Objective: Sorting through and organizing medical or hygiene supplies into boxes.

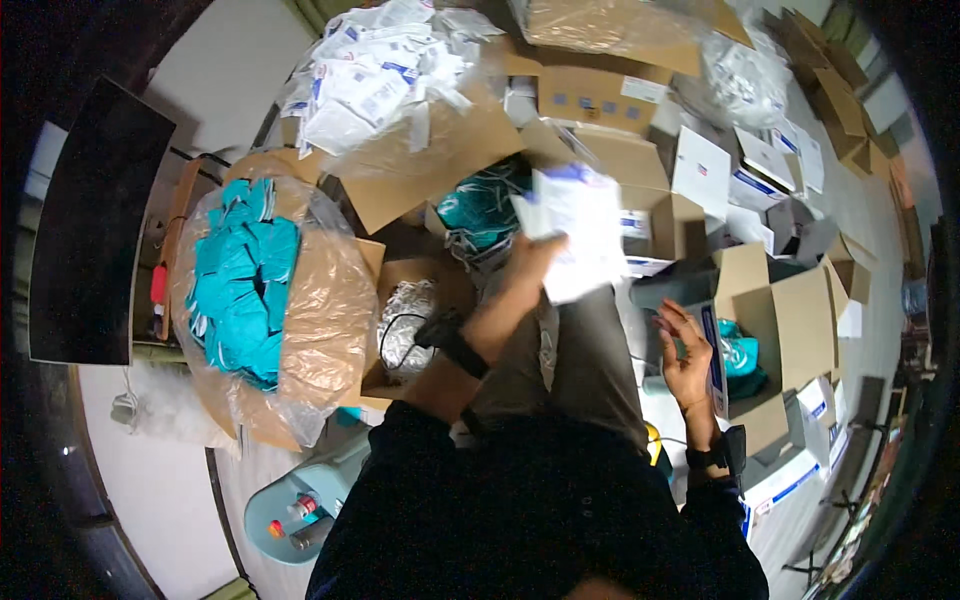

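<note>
My left hand (538, 262) is closed on the near-left edge of a white printed packet (585, 235), held up above my knees. The packet is flat, has blue print near its top and is blurred; I cannot tell whether it is one or a few together. My right hand (686, 352) holds nothing, its fingers apart and raised beside an open carton (800, 318). Teal bundles (738, 358) lie inside that carton. Beyond my left hand, more teal bundles with white cords (482, 212) sit in a dark opening between cartons.
On the left, a plastic-lined carton holds teal bundles (245, 280). A heap of white packets (385, 75) lies at the far left. White cords fill a small carton (408, 320). Open cartons (620, 100) and white boxes (702, 172) crowd the far right. A blue-grey bin (270, 500) stands near left.
</note>
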Motion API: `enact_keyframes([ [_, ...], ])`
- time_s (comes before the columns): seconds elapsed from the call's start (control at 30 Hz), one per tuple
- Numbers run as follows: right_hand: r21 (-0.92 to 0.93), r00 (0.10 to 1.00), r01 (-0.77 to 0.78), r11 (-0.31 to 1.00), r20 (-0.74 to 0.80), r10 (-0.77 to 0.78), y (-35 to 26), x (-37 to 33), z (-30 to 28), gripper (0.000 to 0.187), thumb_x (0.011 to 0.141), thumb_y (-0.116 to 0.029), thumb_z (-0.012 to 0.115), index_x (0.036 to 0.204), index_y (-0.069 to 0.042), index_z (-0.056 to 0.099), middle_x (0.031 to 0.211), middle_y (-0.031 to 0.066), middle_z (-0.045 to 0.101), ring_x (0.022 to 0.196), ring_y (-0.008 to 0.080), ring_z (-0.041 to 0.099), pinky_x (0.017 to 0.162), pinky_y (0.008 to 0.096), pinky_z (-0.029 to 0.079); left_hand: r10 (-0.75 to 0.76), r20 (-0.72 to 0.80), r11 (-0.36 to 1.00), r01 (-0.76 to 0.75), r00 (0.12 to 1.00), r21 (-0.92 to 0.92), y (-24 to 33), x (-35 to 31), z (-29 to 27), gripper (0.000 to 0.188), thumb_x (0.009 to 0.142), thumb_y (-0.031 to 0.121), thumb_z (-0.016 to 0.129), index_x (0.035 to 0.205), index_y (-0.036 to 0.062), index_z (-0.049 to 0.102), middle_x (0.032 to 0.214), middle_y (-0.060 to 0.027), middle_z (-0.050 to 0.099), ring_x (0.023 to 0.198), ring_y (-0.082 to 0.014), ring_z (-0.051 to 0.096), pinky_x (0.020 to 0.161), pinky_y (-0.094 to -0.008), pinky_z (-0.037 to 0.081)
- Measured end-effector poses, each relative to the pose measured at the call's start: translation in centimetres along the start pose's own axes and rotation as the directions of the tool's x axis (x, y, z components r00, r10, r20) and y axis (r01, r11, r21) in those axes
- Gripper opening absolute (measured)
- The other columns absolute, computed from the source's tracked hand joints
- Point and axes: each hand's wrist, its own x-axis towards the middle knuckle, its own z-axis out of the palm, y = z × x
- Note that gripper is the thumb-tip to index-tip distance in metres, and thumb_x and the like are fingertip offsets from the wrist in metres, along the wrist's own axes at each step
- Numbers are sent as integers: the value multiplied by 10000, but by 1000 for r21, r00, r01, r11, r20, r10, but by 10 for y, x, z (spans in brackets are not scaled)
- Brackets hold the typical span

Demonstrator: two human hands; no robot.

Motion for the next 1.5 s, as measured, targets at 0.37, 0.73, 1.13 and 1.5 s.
enact_keyframes([
  [0.37, -123, 951, -293, 948, 64, 302, 173, 82, 53, 311, 777, 118, 568, 1058, 5, 640, 967, 141, 683, 854, 168, 654, 757, 276, 513, 797, 449, -404, -196, 404, 893, 210, 181, -135, 647, 701, -26, 577, 1303, 208, 530, 1234, -162, 538, 1143, -336, 498, 940, -445, 407],
  [0.73, -577, 755, -400, 712, 233, 613, 341, 208, 116, 456, 827, -308, 612, 1118, 42, 591, 1068, 200, 655, 987, 285, 645, 820, 393, 515, -128, -22, 81, 32, 992, 996, 203, 375, -289, 572, 962, 452, 383, 1297, -4, 468, 1292, -85, 513, 1082, -219, 531, 924, -308, 437],
  [1.13, -743, 511, -642, 191, -228, 829, 402, 242, 183, 533, 820, -364, 569, 1069, 104, 516, 1015, 262, 635, 934, 303, 659, 853, 480, 496, -328, -38, 246, 125, 944, 961, 181, 393, -253, 501, 887, 430, 551, 1146, 7, 618, 1087, -74, 634, 978, -188, 561, 840, -281, 447],
  [1.5, -449, 748, -273, 851, 457, 481, 441, 232, 56, 240, 724, -196, 685, 869, -11, 638, 929, 188, 659, 851, 342, 651, 776, 376, 545, -165, 16, 426, 57, 986, 903, 195, 400, -199, 554, 850, 453, 613, 1161, -6, 626, 1091, -103, 654, 1021, -198, 574, 921, -284, 412],
])
